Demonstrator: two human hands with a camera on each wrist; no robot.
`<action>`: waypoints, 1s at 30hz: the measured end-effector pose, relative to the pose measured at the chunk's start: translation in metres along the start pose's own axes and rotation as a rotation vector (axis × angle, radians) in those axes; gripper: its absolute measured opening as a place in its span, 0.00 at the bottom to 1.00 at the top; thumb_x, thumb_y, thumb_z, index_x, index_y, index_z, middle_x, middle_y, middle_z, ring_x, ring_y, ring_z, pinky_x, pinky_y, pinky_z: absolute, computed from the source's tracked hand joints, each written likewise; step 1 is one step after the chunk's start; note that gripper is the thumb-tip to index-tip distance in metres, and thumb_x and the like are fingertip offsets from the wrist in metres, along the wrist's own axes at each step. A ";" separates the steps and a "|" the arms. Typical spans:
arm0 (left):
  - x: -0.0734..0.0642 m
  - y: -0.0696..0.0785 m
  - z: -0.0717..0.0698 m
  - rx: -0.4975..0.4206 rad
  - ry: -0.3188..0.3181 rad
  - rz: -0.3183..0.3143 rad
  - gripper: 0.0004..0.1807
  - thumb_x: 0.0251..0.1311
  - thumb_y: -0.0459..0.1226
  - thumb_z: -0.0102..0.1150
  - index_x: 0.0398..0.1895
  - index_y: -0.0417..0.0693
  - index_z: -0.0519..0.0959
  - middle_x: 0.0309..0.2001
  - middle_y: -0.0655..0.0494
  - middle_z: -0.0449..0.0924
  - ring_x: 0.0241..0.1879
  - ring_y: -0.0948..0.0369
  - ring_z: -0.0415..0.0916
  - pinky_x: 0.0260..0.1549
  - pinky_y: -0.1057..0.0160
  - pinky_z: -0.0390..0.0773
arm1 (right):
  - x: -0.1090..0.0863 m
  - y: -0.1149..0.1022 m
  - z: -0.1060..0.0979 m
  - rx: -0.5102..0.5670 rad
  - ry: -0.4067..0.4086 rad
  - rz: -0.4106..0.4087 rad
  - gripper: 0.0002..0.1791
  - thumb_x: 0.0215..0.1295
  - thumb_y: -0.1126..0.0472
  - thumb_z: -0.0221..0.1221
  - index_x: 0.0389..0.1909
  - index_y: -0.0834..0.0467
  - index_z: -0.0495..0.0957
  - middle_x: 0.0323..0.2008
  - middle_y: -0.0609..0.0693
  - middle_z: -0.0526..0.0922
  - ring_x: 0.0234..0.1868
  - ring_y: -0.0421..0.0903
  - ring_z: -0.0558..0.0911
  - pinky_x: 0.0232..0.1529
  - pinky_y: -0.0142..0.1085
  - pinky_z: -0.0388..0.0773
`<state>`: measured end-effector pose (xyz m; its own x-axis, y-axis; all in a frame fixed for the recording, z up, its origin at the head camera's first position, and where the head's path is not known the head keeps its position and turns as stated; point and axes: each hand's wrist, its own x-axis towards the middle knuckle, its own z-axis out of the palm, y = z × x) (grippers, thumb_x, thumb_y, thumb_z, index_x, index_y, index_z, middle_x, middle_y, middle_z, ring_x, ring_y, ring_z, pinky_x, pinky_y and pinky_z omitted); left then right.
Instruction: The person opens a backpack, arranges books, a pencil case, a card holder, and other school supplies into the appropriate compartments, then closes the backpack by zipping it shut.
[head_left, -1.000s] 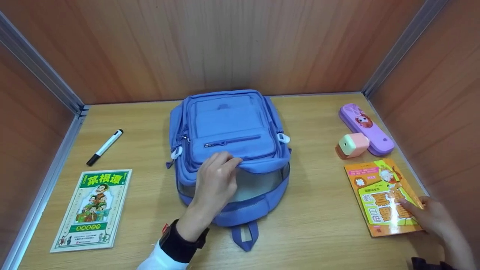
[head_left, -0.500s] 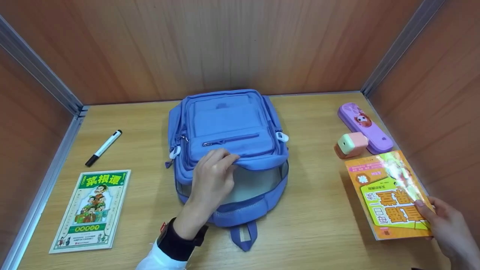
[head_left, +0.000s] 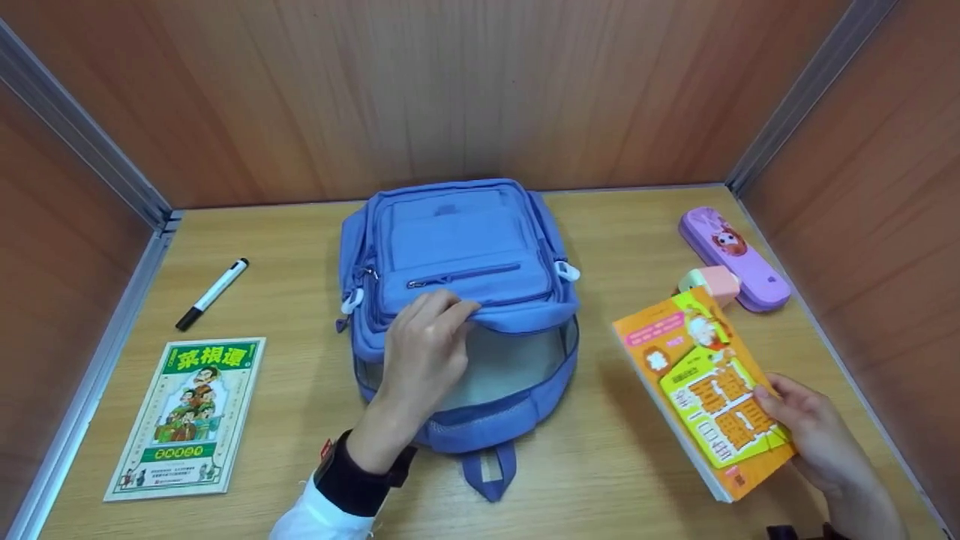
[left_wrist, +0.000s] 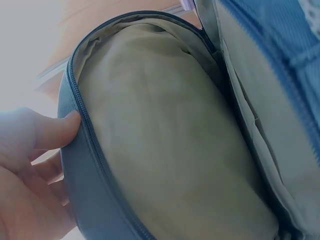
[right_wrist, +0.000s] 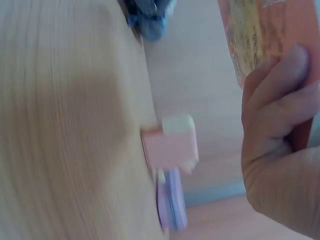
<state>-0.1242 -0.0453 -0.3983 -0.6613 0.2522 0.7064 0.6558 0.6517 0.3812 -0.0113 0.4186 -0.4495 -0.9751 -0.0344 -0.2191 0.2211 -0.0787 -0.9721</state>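
Observation:
A blue backpack (head_left: 465, 232) lies at the middle of the table, its main compartment unzipped. My left hand (head_left: 429, 341) pinches the edge of its front panel and holds it raised, so the pale lining (left_wrist: 160, 120) shows in the left wrist view. My right hand (head_left: 821, 431) grips an orange book (head_left: 709, 397) by its lower right corner, thumb on the cover and fingers underneath. The book is tilted above the table, right of the backpack. In the right wrist view the fingers (right_wrist: 280, 95) curl against the book's back.
Beyond the book, a pink and pale green block-shaped thing (head_left: 716, 283) is partly hidden, touching a purple pencil case (head_left: 735, 259). On the left lie a green and white book (head_left: 184, 420) and a marker (head_left: 212, 294). Wooden panels (head_left: 450, 90) enclose the table.
My right hand has taken hold of the orange book, lifted it off the table and brought it left toward the backpack. The left hand has raised the panel edge slightly.

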 end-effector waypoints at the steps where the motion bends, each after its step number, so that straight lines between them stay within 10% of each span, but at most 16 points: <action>1: 0.001 0.000 -0.001 0.004 0.001 0.004 0.15 0.50 0.18 0.69 0.40 0.40 0.90 0.33 0.52 0.83 0.34 0.55 0.80 0.28 0.60 0.79 | 0.003 0.000 0.004 -0.012 -0.041 0.013 0.16 0.84 0.64 0.46 0.53 0.49 0.82 0.40 0.56 0.89 0.36 0.51 0.90 0.35 0.43 0.89; 11: 0.002 0.001 -0.002 0.021 0.008 0.028 0.12 0.53 0.20 0.70 0.39 0.40 0.90 0.33 0.52 0.82 0.32 0.55 0.79 0.25 0.61 0.77 | 0.039 0.000 0.062 -0.156 -0.265 0.156 0.20 0.82 0.58 0.53 0.66 0.66 0.72 0.45 0.57 0.88 0.41 0.49 0.89 0.42 0.40 0.89; 30: -0.003 0.009 -0.001 0.046 -0.054 0.038 0.13 0.56 0.19 0.67 0.40 0.41 0.90 0.35 0.53 0.82 0.35 0.56 0.79 0.29 0.63 0.78 | 0.110 0.001 0.170 -0.197 -0.195 0.247 0.30 0.83 0.53 0.51 0.74 0.68 0.64 0.50 0.61 0.86 0.43 0.52 0.88 0.42 0.40 0.88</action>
<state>-0.1155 -0.0408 -0.3964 -0.6561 0.3145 0.6860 0.6640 0.6727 0.3265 -0.1161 0.2454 -0.4602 -0.8673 -0.2189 -0.4470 0.4233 0.1481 -0.8938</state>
